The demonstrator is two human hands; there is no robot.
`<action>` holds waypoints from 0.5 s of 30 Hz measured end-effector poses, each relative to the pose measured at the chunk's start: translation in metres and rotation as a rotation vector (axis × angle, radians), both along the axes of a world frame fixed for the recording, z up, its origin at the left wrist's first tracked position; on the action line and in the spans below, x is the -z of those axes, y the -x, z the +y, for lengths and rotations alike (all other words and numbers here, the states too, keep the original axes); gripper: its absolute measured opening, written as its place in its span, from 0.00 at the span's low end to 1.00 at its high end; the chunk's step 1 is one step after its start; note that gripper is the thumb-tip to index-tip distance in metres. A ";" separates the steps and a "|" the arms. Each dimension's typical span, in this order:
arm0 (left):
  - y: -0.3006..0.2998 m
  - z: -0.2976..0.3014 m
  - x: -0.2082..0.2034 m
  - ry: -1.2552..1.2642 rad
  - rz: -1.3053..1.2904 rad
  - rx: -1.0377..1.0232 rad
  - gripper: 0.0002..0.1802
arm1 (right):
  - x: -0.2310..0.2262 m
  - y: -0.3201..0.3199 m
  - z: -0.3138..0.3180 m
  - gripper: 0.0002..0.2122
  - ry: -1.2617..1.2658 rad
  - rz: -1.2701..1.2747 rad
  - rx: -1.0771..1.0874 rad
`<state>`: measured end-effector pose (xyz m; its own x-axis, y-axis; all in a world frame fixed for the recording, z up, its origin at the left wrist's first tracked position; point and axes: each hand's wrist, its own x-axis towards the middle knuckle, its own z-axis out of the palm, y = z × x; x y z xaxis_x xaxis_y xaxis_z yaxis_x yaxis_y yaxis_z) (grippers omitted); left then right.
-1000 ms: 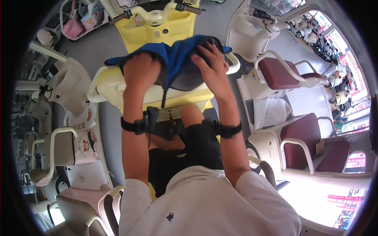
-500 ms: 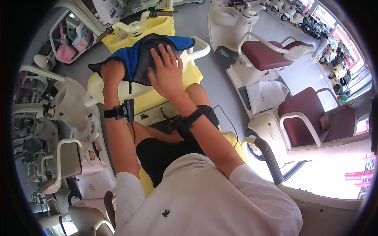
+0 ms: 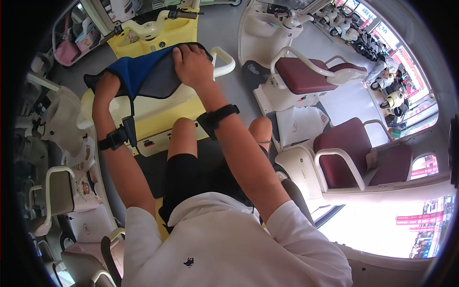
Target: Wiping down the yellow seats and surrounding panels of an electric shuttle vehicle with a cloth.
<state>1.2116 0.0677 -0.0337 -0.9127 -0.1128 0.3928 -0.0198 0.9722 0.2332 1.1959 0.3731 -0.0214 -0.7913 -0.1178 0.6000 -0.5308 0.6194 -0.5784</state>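
Note:
A blue and grey fabric cover [image 3: 160,71] with black edging lies draped over the front seat of a yellow and cream scooter [image 3: 165,112]. My left hand [image 3: 107,87] is closed on its left end, the fingertips hidden in the folds beside the blue panel. At the far right edge, my right hand [image 3: 195,64] grips the grey part, its fingers bent over the rim. A black strap hangs from the cover's near side. Each wrist wears a black band; the left one carries a small black device [image 3: 129,130].
A cream armrest [image 3: 223,62] curves beside the seat's right end. Handlebars [image 3: 148,29] stand beyond the cover. To the right is a cream scooter with dark red seats [image 3: 303,75]. Another scooter with a tan seat [image 3: 61,193] stands at the left. My bare knees are under the near side.
My right hand has slid from lying spread on the cover's grey top to its far right edge, fingers now bent over. The cover looks flatter. My legs have shifted and the view has moved.

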 end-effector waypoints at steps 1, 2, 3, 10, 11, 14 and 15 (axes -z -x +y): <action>-0.011 -0.022 0.003 -0.136 0.109 0.125 0.19 | 0.002 -0.017 -0.011 0.16 -0.055 0.051 0.016; -0.013 -0.032 0.004 -0.168 0.154 0.146 0.19 | 0.003 -0.030 -0.016 0.13 -0.053 0.231 0.090; -0.011 -0.026 0.002 -0.139 0.161 0.121 0.19 | 0.005 -0.034 -0.011 0.14 -0.069 0.292 0.145; -0.035 -0.037 0.008 -0.010 0.094 -0.013 0.20 | 0.005 0.004 0.022 0.19 -0.037 0.233 -0.134; -0.032 -0.032 0.007 0.012 0.093 -0.017 0.21 | -0.002 0.024 0.031 0.21 -0.011 0.058 -0.326; -0.037 -0.042 0.015 0.060 -0.006 -0.070 0.21 | -0.014 0.052 0.026 0.18 0.011 -0.125 -0.373; -0.046 -0.047 0.015 0.047 -0.058 -0.107 0.22 | -0.018 0.057 0.022 0.17 -0.036 -0.288 -0.434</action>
